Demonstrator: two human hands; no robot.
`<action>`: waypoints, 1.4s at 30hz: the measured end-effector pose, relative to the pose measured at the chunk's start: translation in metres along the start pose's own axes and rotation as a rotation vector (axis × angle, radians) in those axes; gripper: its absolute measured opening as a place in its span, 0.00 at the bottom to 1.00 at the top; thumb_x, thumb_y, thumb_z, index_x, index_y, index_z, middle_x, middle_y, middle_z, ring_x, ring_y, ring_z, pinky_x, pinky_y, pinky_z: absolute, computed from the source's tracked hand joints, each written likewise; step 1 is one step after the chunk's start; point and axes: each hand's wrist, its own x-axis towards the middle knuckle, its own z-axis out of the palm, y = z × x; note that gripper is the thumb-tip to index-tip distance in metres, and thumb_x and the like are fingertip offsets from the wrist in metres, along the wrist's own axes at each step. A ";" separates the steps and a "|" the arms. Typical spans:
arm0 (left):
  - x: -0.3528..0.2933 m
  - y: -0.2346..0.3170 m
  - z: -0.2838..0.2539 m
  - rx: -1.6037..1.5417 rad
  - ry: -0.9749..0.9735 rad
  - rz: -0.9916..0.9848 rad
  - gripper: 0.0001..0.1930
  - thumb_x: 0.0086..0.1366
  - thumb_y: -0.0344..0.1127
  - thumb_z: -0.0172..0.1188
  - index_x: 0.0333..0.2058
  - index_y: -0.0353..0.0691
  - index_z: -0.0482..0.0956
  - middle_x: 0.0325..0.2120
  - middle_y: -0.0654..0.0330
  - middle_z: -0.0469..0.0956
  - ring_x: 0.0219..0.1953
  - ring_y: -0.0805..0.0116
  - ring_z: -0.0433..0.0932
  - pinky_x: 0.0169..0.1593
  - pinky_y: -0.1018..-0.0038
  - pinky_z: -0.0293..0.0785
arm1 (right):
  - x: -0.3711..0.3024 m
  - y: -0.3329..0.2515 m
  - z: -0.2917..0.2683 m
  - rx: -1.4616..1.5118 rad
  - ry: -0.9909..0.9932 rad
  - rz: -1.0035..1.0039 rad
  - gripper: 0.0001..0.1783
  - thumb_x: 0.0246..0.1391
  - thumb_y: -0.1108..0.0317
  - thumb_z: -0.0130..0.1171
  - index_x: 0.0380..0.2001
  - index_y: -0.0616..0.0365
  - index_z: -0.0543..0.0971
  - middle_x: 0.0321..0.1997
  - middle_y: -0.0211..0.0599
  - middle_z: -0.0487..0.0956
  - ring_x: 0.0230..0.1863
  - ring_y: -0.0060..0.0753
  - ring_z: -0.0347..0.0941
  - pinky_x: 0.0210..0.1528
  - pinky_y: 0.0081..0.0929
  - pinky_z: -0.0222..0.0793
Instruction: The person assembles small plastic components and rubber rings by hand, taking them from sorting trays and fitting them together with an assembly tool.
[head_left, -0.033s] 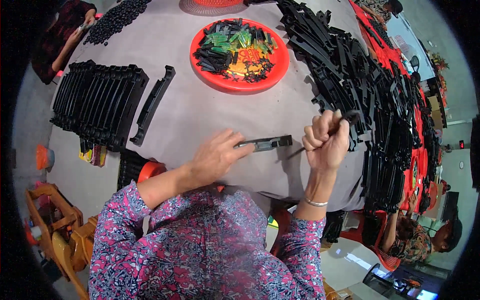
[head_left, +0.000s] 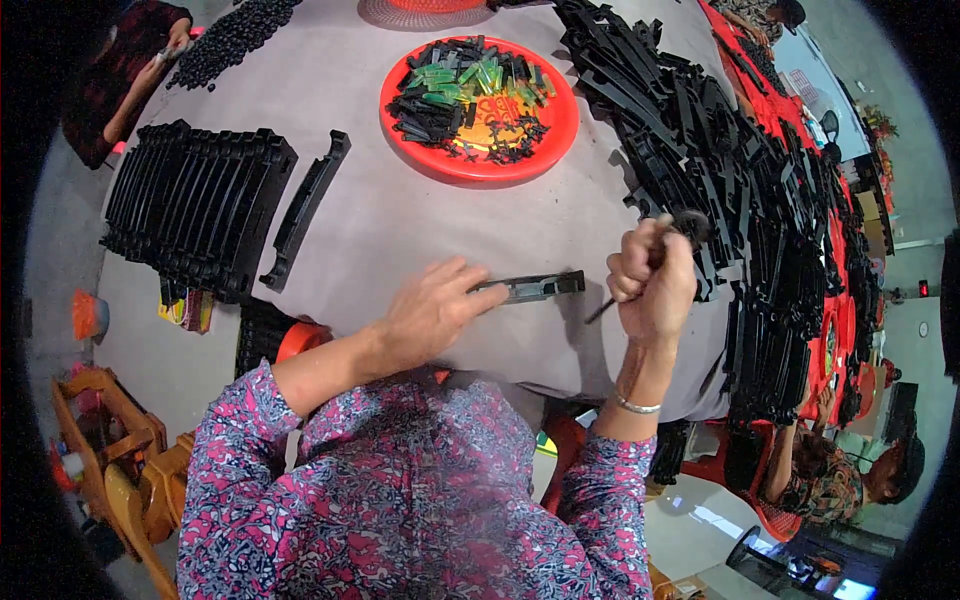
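My left hand [head_left: 432,308] pins a short-looking black plastic bar [head_left: 540,288] to the grey tabletop, fingers and thumb closed around its left end. The bar's right end sticks out past the fingers. To the right, my right hand [head_left: 652,280] is raised in a fist around a dark tool [head_left: 690,226]. A rounded dark head shows above this fist, and a thin rod comes out below, its tip left of the wrist and apart from the bar. The tool's exact kind cannot be made out.
A red round tray [head_left: 560,140] holds small black and green pieces. Left stands a row of black bars [head_left: 200,205] with a single bar [head_left: 305,210] beside it. A large heap of black bars [head_left: 700,150] covers the right side. Other people work around the table.
My right hand has shifted and turned slightly, so the tool's head has moved a little left and its rod tip lower. My left hand and the bar stay put.
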 end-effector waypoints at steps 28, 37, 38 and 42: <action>0.000 -0.010 -0.017 -0.027 0.238 -0.153 0.26 0.44 0.23 0.69 0.46 0.36 0.75 0.37 0.53 0.73 0.39 0.54 0.76 0.39 0.65 0.75 | -0.068 0.045 0.002 -0.672 -0.280 0.380 0.24 0.65 0.50 0.49 0.33 0.63 0.79 0.24 0.27 0.75 0.25 0.16 0.64 0.26 0.21 0.58; -0.005 -0.004 -0.006 -0.393 0.219 -0.310 0.22 0.58 0.21 0.61 0.52 0.32 0.70 0.35 0.50 0.81 0.37 0.57 0.84 0.42 0.68 0.80 | -0.083 0.074 0.028 -0.401 -0.408 0.364 0.20 0.69 0.55 0.42 0.45 0.60 0.76 0.29 0.31 0.77 0.32 0.22 0.72 0.37 0.24 0.69; -0.005 -0.004 -0.007 -0.390 0.218 -0.310 0.22 0.58 0.21 0.61 0.52 0.32 0.70 0.35 0.50 0.81 0.37 0.57 0.84 0.42 0.68 0.80 | -0.083 0.077 0.028 -0.359 -0.420 0.391 0.20 0.68 0.56 0.43 0.49 0.60 0.74 0.31 0.33 0.77 0.34 0.25 0.74 0.40 0.25 0.69; -0.002 0.001 -0.015 -0.553 0.119 -0.395 0.21 0.58 0.22 0.60 0.52 0.31 0.70 0.38 0.50 0.80 0.40 0.59 0.82 0.41 0.67 0.78 | -0.078 0.070 0.040 -0.473 -0.457 0.402 0.20 0.67 0.58 0.43 0.52 0.60 0.73 0.32 0.34 0.78 0.35 0.27 0.75 0.43 0.28 0.70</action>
